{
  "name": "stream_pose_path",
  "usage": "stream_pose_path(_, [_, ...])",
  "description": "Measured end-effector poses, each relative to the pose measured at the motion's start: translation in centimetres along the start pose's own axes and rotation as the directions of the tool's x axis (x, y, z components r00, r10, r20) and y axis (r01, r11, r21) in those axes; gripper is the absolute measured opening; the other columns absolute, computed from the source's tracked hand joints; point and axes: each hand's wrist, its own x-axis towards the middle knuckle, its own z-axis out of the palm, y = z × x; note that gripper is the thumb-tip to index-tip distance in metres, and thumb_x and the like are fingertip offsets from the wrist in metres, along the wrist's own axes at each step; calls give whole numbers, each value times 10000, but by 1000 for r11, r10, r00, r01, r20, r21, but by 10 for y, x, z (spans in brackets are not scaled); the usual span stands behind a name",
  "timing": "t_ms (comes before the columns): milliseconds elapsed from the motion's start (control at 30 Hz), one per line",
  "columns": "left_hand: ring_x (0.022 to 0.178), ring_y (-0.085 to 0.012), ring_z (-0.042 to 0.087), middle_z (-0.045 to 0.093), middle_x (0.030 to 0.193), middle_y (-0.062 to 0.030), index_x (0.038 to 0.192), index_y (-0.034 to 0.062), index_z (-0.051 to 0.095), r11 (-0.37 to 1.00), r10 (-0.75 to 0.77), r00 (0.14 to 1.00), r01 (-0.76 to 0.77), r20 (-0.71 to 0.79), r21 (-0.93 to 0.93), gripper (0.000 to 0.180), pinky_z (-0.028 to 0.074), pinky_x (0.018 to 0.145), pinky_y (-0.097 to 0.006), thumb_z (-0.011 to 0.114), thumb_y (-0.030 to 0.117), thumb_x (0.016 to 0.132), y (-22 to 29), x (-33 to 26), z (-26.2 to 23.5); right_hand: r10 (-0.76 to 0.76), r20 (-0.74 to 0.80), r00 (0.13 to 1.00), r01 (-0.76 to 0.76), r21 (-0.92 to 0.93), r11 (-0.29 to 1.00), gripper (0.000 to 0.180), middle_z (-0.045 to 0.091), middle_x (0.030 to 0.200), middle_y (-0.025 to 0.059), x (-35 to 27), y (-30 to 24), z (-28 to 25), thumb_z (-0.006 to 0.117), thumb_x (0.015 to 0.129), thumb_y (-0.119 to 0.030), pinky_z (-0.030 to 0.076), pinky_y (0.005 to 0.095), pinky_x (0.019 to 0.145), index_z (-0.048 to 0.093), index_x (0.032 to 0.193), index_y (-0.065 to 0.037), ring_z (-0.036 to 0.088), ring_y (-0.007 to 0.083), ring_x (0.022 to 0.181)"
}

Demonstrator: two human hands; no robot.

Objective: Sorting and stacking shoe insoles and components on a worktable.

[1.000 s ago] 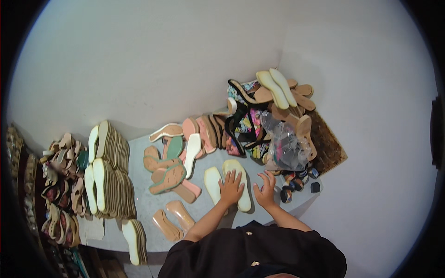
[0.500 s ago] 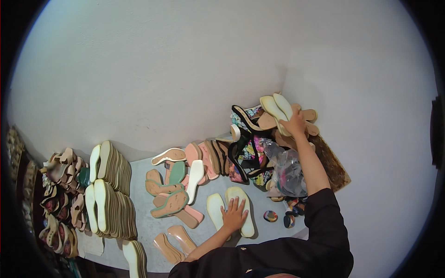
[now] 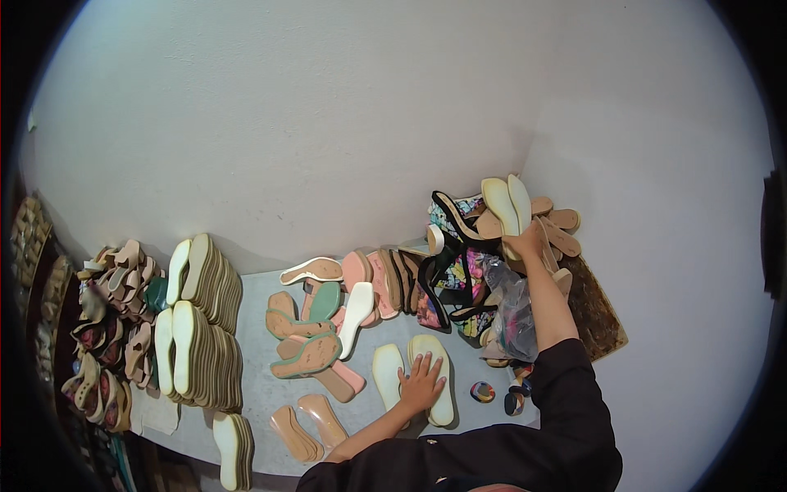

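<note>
Stacks of cream foam shoe soles (image 3: 201,328) stand on edge at the left of the grey desk (image 3: 254,385), with a heap of tan strapped sandals (image 3: 102,328) just beyond them. Loose tan and green soles (image 3: 307,340) lie mid-desk. The left hand (image 3: 420,384) rests flat, fingers spread, across a pair of pale cream insoles (image 3: 410,373) lying side by side. Right of these, a crumpled clear plastic bag (image 3: 512,316) sits against a colourful floral-print package (image 3: 455,287). The right hand (image 3: 525,243) is closed on a pair of cream soles (image 3: 506,205) atop the corner pile. Half a second earlier it gripped there too; a second ago it lay beside the left hand.
</note>
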Motion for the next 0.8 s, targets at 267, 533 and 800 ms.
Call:
stream_pose_path(267, [1339, -296, 230, 255, 1452, -108, 1372, 221, 342, 990, -34, 985, 56, 169, -129, 586, 166, 930, -708, 499, 414, 842, -4, 10, -12, -181, -281, 943, 235, 171, 957, 877, 541, 1168, 218, -15, 2, -22, 767, 544, -234, 442, 432, 870, 323, 1281, -66, 544, 364, 1057])
stream_pose_path(533, [1276, -300, 348, 333, 1410, -146, 1392, 97, 287, 459, -139, 987, -9, -82, -888, 659, 280, 1026, -431, 554, 389, 865, 5, 66, -65, -447, -297, 844, 532, 568, 627, 888, 488, 1204, 175, -119, -30, -79, 735, 580, -115, 414, 369, 913, 281, 1340, -53, 500, 269, 1109])
stream_pose_path(800, [1101, -211, 521, 563, 1138, -146, 1255, -13, 440, -101, -183, 983, 13, 31, -995, 485, 416, 922, -340, 481, 347, 932, 41, 47, -128, -529, 81, 845, 289, 762, 579, 936, 483, 1183, 163, -285, 16, -21, 736, 614, -72, 400, 333, 929, 202, 1382, -35, 495, 240, 1100])
